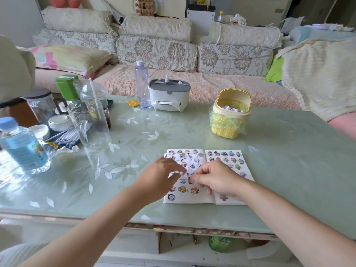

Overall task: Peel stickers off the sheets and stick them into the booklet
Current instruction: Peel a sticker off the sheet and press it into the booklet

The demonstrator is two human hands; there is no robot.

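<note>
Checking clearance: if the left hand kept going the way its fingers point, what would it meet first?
Probably the right hand: the left hand points rightward across the sticker sheet, fingertips nearly meeting. Depth is uncertain.

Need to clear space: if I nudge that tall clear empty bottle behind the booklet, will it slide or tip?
The bottle looks empty, so probably light. It is tall with a narrow base, so a high push would likely tip it. The table looks glossy, so a low push may slide it.

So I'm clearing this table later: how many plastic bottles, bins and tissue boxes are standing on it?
Bottles: 2, a clear one at the back and a blue one on the left.
Bins: 1, yellow.
Tissue boxes: 1.
Total: 4.
</note>
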